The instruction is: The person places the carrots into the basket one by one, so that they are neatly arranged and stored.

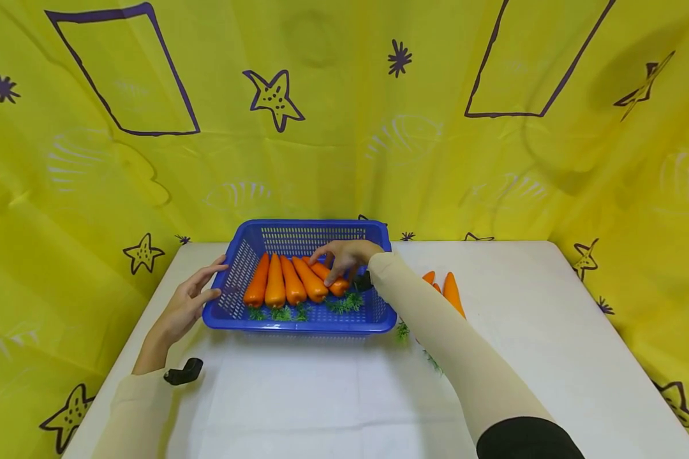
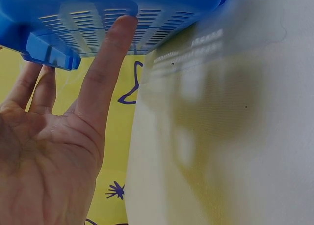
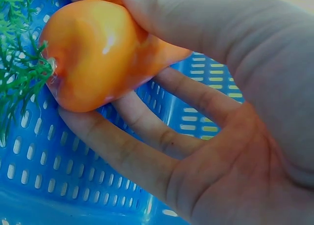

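Note:
Several orange carrots (image 1: 275,284) with green tops lie side by side in a blue plastic basket (image 1: 298,326). My right hand (image 1: 347,256) reaches inside and holds the rightmost carrot (image 3: 93,53). In the right wrist view its thumb lies over the carrot and the fingers curl beneath. My left hand (image 1: 185,305) is at the basket's left side, fingers fairly straight. Seen from the left wrist, the thumb (image 2: 105,70) touches the slotted wall, while the other fingertips are partly hidden behind the rim.
More carrots (image 1: 452,294) lie on the white table (image 1: 522,331) right of the basket, partly hidden by my right forearm. A yellow cloth (image 1: 333,153) with drawn stars and fish hangs behind the table and along both sides.

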`<state>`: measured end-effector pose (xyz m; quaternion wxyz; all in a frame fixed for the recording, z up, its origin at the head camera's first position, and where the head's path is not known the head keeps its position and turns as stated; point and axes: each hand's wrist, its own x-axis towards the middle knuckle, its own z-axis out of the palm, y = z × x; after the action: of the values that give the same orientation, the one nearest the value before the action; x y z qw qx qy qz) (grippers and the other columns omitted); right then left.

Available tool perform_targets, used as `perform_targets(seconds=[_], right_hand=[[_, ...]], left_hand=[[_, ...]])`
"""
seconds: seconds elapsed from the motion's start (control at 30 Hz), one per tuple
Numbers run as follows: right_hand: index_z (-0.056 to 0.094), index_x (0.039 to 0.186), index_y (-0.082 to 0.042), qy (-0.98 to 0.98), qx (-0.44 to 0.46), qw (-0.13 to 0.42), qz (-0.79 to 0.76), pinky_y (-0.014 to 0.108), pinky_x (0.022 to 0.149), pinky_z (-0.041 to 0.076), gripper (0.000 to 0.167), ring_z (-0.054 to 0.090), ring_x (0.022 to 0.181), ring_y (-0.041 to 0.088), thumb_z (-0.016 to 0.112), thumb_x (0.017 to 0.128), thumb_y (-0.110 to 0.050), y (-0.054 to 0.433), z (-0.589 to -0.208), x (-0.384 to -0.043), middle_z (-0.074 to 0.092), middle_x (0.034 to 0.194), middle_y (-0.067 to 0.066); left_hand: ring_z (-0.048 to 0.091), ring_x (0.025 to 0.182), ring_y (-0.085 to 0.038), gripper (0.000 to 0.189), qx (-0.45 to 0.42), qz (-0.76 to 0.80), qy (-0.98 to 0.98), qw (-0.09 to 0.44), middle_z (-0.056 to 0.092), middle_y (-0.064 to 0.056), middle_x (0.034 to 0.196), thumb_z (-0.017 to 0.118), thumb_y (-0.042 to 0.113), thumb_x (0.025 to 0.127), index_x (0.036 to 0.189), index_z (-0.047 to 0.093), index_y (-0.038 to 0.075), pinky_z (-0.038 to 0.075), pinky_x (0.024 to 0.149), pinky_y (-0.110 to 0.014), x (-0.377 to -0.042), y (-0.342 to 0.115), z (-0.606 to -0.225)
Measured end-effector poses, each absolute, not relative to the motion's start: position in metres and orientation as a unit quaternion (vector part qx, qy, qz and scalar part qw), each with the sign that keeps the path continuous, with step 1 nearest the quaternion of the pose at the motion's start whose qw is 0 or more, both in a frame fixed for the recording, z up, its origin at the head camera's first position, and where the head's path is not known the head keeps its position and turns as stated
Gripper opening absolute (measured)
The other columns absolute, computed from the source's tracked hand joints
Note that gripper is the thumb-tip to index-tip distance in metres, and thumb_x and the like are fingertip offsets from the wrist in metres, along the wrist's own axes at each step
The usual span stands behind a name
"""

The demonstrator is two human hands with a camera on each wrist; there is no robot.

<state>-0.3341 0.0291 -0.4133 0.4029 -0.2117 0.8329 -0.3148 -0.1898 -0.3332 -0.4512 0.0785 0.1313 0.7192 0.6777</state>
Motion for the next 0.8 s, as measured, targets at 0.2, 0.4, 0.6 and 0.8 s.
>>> perform_targets(seconds=[0.2, 0.4, 0.6, 0.8], right_hand=[[0.058, 0.145, -0.029, 0.833, -0.213, 0.402, -0.315, 0.040, 0.076, 0.064, 0.065, 0.066, 0.108, 0.028, 0.082, 0.088, -0.010, 0.029, -0.414, -0.334, 0.053, 0.144, 0.014], [0.057, 0.146, -0.030, 0.836, -0.214, 0.403, -0.306, 0.039, 0.077, 0.064, 0.065, 0.065, 0.111, 0.028, 0.081, 0.089, -0.010, 0.030, -0.410, -0.332, 0.051, 0.146, 0.015], [0.051, 0.152, -0.032, 0.842, -0.223, 0.403, -0.281, 0.040, 0.079, 0.063, 0.071, 0.062, 0.113, 0.029, 0.080, 0.090, -0.012, 0.029, -0.403, -0.328, 0.049, 0.144, 0.017], [0.044, 0.156, -0.031, 0.846, -0.232, 0.404, -0.259, 0.044, 0.086, 0.062, 0.075, 0.060, 0.118, 0.030, 0.079, 0.091, -0.015, 0.028, -0.398, -0.325, 0.047, 0.148, 0.018]], left_hand=[[0.007, 0.155, -0.043, 0.049, 0.131, 0.681, 0.717, 0.078, 0.007, -0.003, 0.174, 0.050, 0.006, 0.107, 0.155, 0.039, 0.005, 0.057, 0.092, -0.030, -0.189, -0.333, -0.450], [0.017, 0.156, -0.032, 0.049, 0.145, 0.676, 0.718, 0.073, 0.008, -0.006, 0.173, 0.051, 0.005, 0.107, 0.154, 0.040, 0.004, 0.057, 0.093, -0.030, -0.188, -0.333, -0.451], [0.010, 0.157, -0.035, 0.049, 0.159, 0.676, 0.716, 0.069, 0.007, -0.009, 0.173, 0.050, 0.003, 0.107, 0.154, 0.039, 0.001, 0.054, 0.097, -0.027, -0.188, -0.333, -0.451], [0.001, 0.155, -0.045, 0.049, 0.154, 0.675, 0.718, 0.070, 0.007, -0.007, 0.173, 0.050, 0.004, 0.107, 0.154, 0.039, 0.002, 0.055, 0.096, -0.027, -0.187, -0.332, -0.450]])
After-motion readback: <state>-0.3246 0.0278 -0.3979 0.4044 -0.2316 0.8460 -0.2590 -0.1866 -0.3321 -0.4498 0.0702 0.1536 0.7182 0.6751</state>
